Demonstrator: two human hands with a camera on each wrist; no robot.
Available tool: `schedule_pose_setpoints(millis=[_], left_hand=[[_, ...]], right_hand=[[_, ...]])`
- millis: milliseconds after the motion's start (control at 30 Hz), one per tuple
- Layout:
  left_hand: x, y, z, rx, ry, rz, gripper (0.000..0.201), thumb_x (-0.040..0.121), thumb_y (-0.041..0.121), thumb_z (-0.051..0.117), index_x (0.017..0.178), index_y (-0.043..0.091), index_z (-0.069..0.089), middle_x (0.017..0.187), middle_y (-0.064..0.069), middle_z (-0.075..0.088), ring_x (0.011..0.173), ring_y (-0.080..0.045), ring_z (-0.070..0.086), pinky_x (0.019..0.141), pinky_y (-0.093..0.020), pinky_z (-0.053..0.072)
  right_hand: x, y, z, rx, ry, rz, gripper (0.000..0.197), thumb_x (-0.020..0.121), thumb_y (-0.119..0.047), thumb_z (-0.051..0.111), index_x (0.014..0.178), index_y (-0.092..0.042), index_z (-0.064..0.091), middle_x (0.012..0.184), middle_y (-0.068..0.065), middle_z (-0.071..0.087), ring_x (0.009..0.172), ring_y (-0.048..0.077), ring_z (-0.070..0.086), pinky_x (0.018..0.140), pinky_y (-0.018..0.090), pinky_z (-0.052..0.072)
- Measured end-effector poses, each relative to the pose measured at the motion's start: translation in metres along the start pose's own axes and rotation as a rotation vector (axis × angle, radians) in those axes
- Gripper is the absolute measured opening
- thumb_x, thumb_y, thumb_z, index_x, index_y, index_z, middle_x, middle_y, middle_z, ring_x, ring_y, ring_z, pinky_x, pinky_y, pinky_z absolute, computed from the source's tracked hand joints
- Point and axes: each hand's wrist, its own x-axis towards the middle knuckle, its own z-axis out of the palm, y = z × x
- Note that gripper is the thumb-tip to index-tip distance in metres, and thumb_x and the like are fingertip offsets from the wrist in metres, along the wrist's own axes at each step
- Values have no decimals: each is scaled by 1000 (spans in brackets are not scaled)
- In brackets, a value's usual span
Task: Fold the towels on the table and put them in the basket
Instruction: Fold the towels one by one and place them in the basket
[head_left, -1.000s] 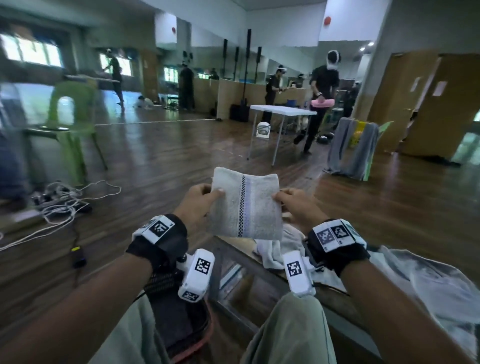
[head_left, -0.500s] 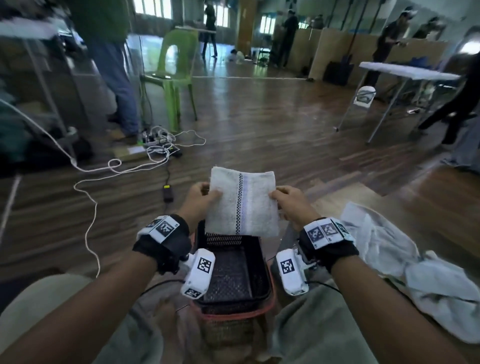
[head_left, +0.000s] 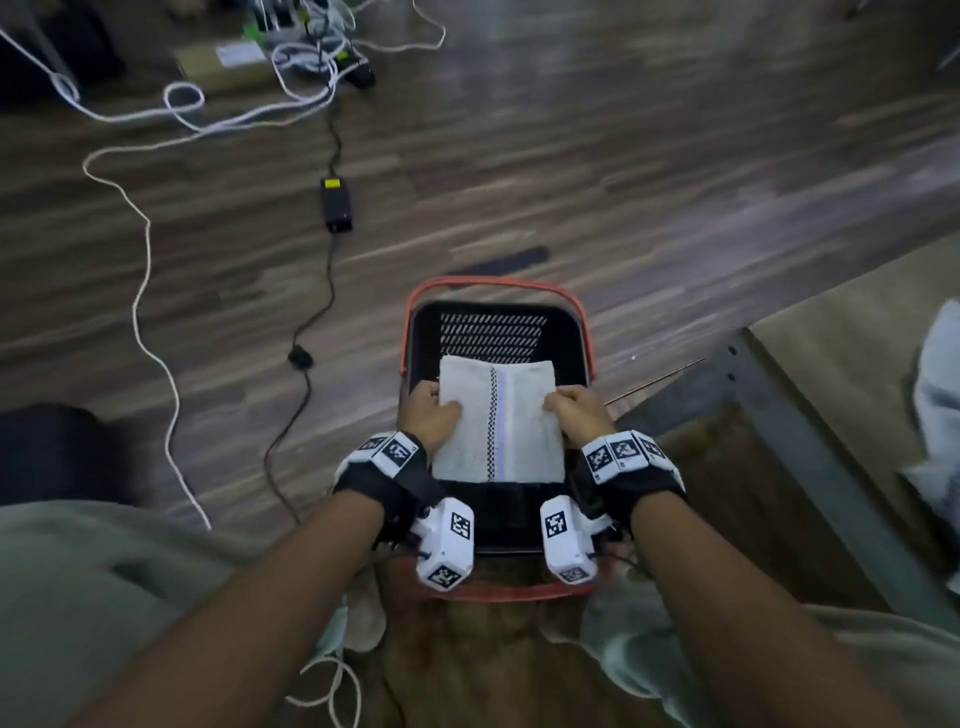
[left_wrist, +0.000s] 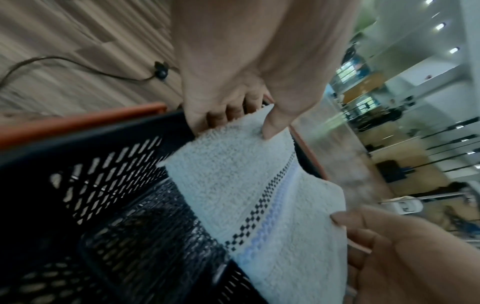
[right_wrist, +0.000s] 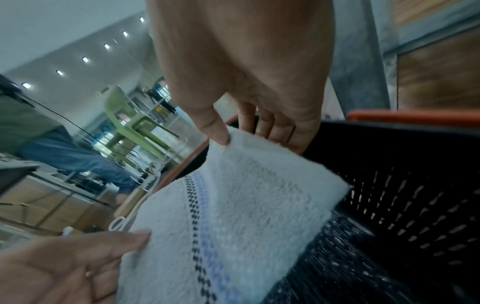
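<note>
Now one folded white terry towel with a checked black stripe (head_left: 501, 423) hangs over one black slotted plastic basket with orange handles (head_left: 418, 338). Left hand (head_left: 430, 415) pinches its left edge, right hand (head_left: 575, 415) its right edge, each grip narrow, thumb on top. More pale cloth (head_left: 937, 405) lies on the worktop (head_left: 841, 358), far right.
</note>
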Motion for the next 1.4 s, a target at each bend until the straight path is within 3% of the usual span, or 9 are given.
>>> schedule_pose_setpoints(millis=[67, 200, 533, 633, 700, 867, 1000, 1233, 1400], left_hand=[[30, -13, 15, 72, 35, -38, 31, 87, 13, 52, 117, 4, 51, 119, -15, 60, 106, -32, 58, 93, -38, 48], [85, -26, 41, 121, 114, -111, 35, 89, 10, 48, 122, 1, 50, 123, -16, 58, 111, -31, 56, 88, -30, 43], [172, -63, 73, 160, 160, -181, 43, 86, 9, 47, 127, 0, 44, 125, -18, 55, 111, -33, 55, 88, -26, 41], [173, -65, 81, 141, 212, -139, 50, 88, 12, 48, 135, 0, 34, 136, -20, 45, 123, -34, 46, 101, -32, 37], [168, -64, 87, 227, 256, -12, 60, 89, 14, 48, 143, 4, 23, 148, -17, 29, 135, -31, 31, 110, -36, 27], [162, -78, 93, 652, 169, 296, 62, 89, 13, 43, 147, 14, 19, 158, -5, 9, 145, -22, 6, 115, -45, 15], [174, -98, 97, 862, 67, 310, 63, 95, 24, 34, 150, 19, 3, 159, -2, -6, 146, -20, -8, 116, -48, 7], [183, -122, 108, 1013, 142, 352, 60, 98, 32, 21, 150, 17, -6, 158, -4, -12, 145, -21, -13, 115, -46, -1], [168, -93, 94, 1055, -60, 205, 66, 97, 31, 27, 148, 14, -11, 157, -8, -17, 144, -25, -17, 116, -50, -2]], right_hand=[[32, 10, 16, -14, 17, 33, 22, 82, -16, 53, 100, -9, 64, 94, 5, 62, 91, 26, 59, 80, 34, 48], [94, 22, 39, -39, 47, 65, 30, 87, -12, 51, 115, -4, 57, 102, 8, 58, 93, 23, 53, 77, 24, 37], [181, 47, 70, -100, 36, 35, 27, 86, -5, 44, 108, 4, 58, 94, 10, 56, 86, 24, 53, 65, 25, 37], [183, 55, 76, -146, 68, 2, 39, 87, -6, 44, 125, 0, 48, 117, 15, 56, 107, 30, 54, 78, 27, 41], [177, 61, 81, -237, 131, -131, 48, 86, -8, 46, 133, -2, 40, 131, 19, 45, 120, 34, 44, 97, 34, 40], [163, 70, 94, -802, 185, -496, 55, 88, -15, 43, 140, -9, 30, 151, 11, 24, 137, 27, 23, 108, 41, 25], [181, 87, 102, -977, 133, -435, 58, 95, -26, 32, 147, -10, 13, 158, 8, 6, 145, 22, 6, 115, 42, 11], [192, 110, 115, -989, 154, -478, 61, 98, -32, 22, 149, -8, 0, 158, 10, -6, 146, 23, -5, 118, 43, -1], [178, 87, 98, -1101, -17, -376, 61, 99, -33, 20, 148, -8, -5, 157, 10, -15, 145, 23, -14, 118, 45, -5]])
